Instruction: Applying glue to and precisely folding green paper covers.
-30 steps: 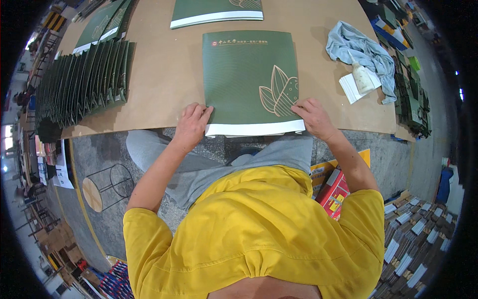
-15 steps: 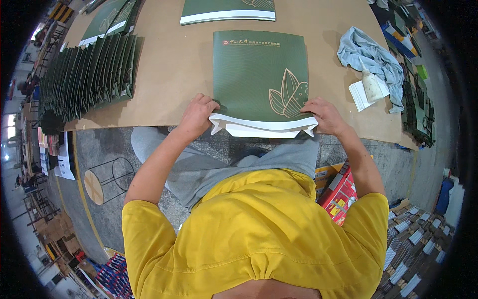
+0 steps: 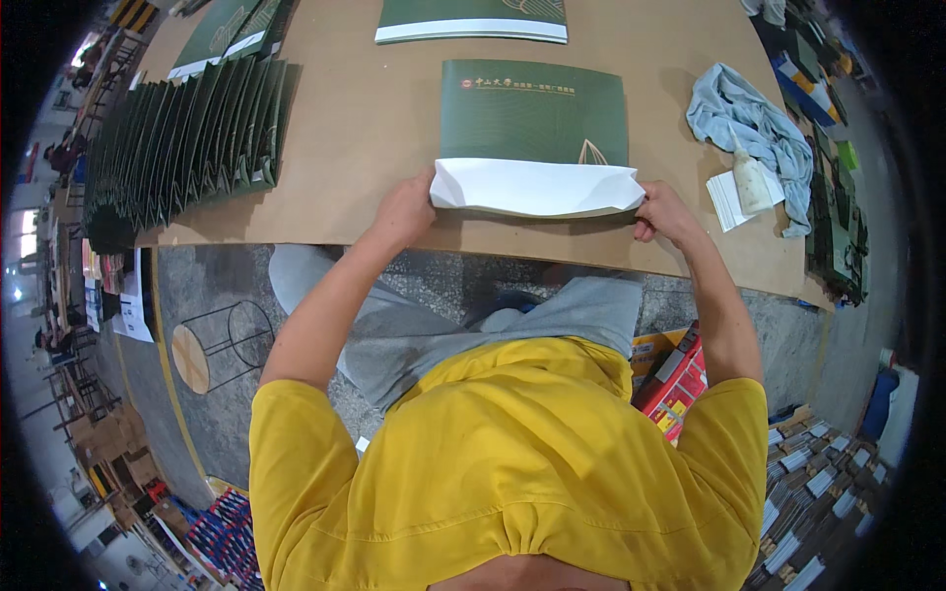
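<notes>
A green paper bag [image 3: 532,118] with gold line drawing and printing lies flat on the table in front of me. Its near end is turned up as a white flap [image 3: 537,187] that covers the lower part of the green face. At the flap's left end is my left hand [image 3: 406,209], closed on the bag's edge, its fingertips partly hidden. My right hand [image 3: 665,212] pinches the opposite end, with fingers curled under.
At the left stands a row of folded green bags [image 3: 187,148]. Another green bag with a white edge [image 3: 473,30] lies beyond mine. A light blue cloth [image 3: 749,108], a glue bottle [image 3: 751,187] and white cards [image 3: 724,202] are at the right. Below left is a stool [image 3: 191,359].
The bag's white near end has swung up and away from me, and now lies over the green front. Both hands stay at its two ends.
</notes>
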Demonstrator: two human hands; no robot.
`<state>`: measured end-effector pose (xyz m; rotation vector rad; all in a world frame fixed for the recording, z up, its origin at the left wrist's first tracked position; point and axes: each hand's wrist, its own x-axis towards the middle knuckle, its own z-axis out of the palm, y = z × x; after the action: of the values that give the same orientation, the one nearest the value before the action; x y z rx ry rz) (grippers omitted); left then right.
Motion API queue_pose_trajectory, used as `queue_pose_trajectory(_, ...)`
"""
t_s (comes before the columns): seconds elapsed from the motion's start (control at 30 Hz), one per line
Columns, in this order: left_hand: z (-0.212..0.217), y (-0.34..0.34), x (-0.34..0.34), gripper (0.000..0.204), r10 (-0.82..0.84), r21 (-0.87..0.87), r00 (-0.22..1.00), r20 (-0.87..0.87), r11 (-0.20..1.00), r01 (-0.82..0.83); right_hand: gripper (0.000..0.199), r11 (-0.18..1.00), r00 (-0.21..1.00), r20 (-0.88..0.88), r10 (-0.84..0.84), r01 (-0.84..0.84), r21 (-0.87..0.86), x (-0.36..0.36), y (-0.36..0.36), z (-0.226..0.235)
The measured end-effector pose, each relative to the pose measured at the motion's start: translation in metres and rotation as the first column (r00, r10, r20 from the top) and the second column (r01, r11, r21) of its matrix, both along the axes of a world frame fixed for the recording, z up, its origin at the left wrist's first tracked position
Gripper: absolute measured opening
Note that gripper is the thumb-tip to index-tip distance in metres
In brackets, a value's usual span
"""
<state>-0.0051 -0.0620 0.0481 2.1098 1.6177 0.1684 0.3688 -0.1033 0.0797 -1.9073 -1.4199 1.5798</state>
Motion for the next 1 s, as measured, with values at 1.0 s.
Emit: queue_pose_trajectory(1.0, 0.008, -0.021, -0.016, 0.023, -0.051, 0.076, 0.864, 0.5, 0.997, 0.015, 0.013, 0.377, 0.473, 0.731, 0.492, -0.873, 0.311, -0.22, 0.028, -0.02)
